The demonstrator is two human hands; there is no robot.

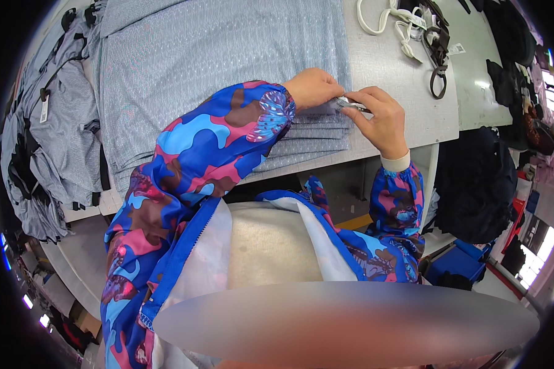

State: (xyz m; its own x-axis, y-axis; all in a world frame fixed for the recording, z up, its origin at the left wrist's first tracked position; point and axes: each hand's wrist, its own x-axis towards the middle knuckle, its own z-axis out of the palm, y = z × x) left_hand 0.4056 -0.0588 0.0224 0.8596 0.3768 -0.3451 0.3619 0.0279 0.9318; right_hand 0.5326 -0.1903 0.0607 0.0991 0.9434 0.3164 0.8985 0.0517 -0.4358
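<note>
Right hand (380,114) pinching a small, slim silvery metal tool (354,106) at the right edge of a folded, fine-striped grey fabric stack (228,58) on the smooth pale-grey desk (406,114). Left hand (312,89): fingers narrowed by the tool's tip, grip can't tell. Soft white cord (383,24) looped beyond.

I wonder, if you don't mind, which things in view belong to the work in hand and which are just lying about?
Seemingly in use:
small metal tool, in the right hand
grey cloth stack, by the left hand

Apparently just lying about:
white cords
dark cords
tagged grey bundle
black cloth pile
</note>
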